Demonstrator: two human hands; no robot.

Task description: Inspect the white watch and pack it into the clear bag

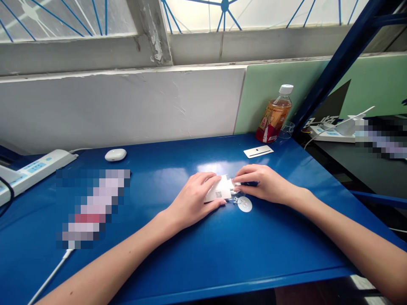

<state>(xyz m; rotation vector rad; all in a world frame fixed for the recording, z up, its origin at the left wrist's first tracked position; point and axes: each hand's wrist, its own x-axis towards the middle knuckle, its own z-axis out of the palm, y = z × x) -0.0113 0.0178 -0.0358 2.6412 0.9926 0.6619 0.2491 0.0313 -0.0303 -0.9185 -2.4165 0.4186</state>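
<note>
A small, flat, white rectangular packet (219,190) with a printed square code lies on the glossy blue desk (203,262), near the middle. The left hand (197,192) has hold of it, fingers curved over the far edge and thumb along the near edge. At the packet's right end is a small white piece (234,186), partly hidden; the right hand (259,182) pinches it, thumb and fingertips nearly together. Whether this piece is joined to the packet cannot be told. Just below the right hand lies a flat, round white disc (244,204) with a small link at its upper left.

Beyond the right hand sits a thin white rectangular card (258,151) with a dark slot and a dot. Behind it, a clear plastic bottle (274,118) with a white cap, an orange-and-red label and amber liquid stands upright near the pale green panel (254,93), with a clear, round-rimmed object (286,130) just beside it.

To the left, a rounded, glossy white case (115,155) rests near the white wall. Closer to the person lies a blurred, oblong object (95,207) with a white cable (51,275) at its near end. A white power strip (57,163) with pale blue socket faces lies at the far left.
</note>
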